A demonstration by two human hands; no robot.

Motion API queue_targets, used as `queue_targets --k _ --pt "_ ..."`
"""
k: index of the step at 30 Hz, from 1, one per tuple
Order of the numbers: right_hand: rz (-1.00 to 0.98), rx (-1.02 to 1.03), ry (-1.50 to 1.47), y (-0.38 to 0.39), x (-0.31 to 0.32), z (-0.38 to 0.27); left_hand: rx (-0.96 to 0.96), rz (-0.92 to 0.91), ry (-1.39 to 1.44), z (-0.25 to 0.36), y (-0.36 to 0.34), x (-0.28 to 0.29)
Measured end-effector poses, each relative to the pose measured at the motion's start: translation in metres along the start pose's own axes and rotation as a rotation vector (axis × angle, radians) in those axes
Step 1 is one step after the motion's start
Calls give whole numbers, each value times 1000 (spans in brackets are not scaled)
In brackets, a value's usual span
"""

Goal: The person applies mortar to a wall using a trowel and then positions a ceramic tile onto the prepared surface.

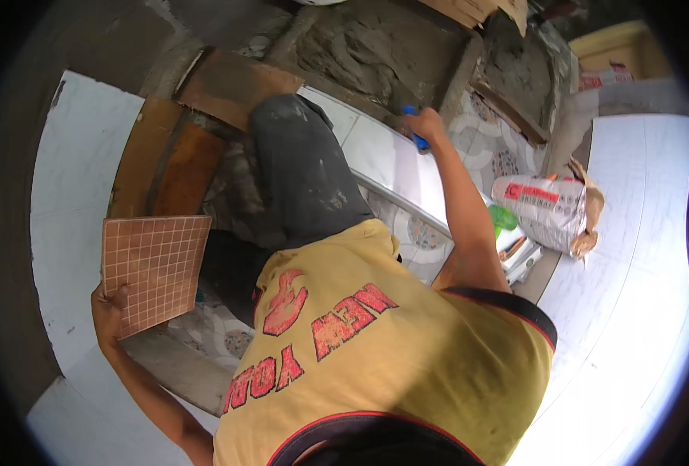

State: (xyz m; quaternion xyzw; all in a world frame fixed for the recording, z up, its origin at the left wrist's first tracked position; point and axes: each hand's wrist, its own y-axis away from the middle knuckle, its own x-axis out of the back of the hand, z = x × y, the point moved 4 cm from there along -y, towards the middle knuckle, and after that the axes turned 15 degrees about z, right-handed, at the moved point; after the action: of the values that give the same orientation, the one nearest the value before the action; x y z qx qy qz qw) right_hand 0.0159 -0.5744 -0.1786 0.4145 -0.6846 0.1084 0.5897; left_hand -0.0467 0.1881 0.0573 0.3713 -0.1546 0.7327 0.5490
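On the left, my left hand (110, 311) grips the lower left edge of a square brown tile (156, 268) with a pale grid pattern, its thumb lying over the face. The tile is held up, tilted, beside my dark trousers. My right hand (426, 126) reaches out to the upper right, fingers wrapped round a blue-handled tool (421, 143); its working end is hard to make out. That hand is over the edge of a white tile strip (383, 151), close to a bed of wet grey mortar (360, 58).
A second box of grey mortar (515, 66) stands at the upper right. An opened paper bag (546, 206) lies on white tiles at the right, beside a green object (501, 219). Brown boards (185, 167) lie at the left, near a white tiled surface (80, 163).
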Motion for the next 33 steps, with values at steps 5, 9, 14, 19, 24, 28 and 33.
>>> queue_targets --k 5,9,14,19,24,28,33 --pt "360 204 -127 4 46 12 11 -79 -101 -31 11 19" --pt "297 59 -570 16 43 -4 61 -121 -159 6 23 9" --pt "258 122 -271 -19 12 24 -55 -154 -103 49 15 25" --pt "616 208 -569 7 40 -6 6 115 319 58 5 50" --pt "137 -22 -326 -34 1 23 104 -104 716 119 -4 -40" --pt "425 83 -348 -19 -3 27 323 -198 1044 164 -1 -167" --pt "163 -145 -734 1 36 26 323 -548 1372 197 -43 -301"
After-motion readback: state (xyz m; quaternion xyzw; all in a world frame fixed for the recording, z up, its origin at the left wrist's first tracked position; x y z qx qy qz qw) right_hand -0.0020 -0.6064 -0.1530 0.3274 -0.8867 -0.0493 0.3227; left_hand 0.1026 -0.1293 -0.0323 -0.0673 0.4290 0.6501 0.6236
